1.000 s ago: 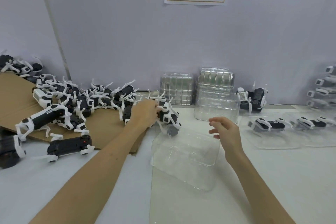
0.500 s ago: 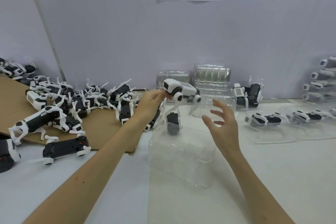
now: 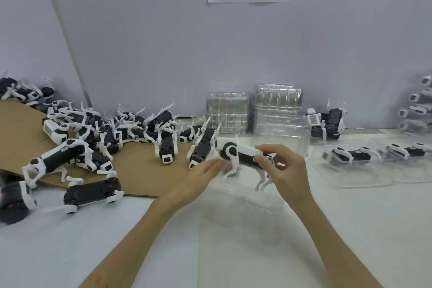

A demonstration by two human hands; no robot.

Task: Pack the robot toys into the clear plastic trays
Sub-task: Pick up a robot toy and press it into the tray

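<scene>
Black-and-white robot toy hangs above clear tray, right hand fingers pinching it, left hand fingers straight.

Head cam, fwd/down, close in.

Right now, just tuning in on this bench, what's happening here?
A person is packing robot toys. The right hand grips one black-and-white robot toy by its body above an empty clear tray on the table; it is not yet seated. The left hand reaches toward the toy's end with straight fingers; contact is blurred. A pile of toys lies on the cardboard at left, and filled trays sit at right.
</scene>
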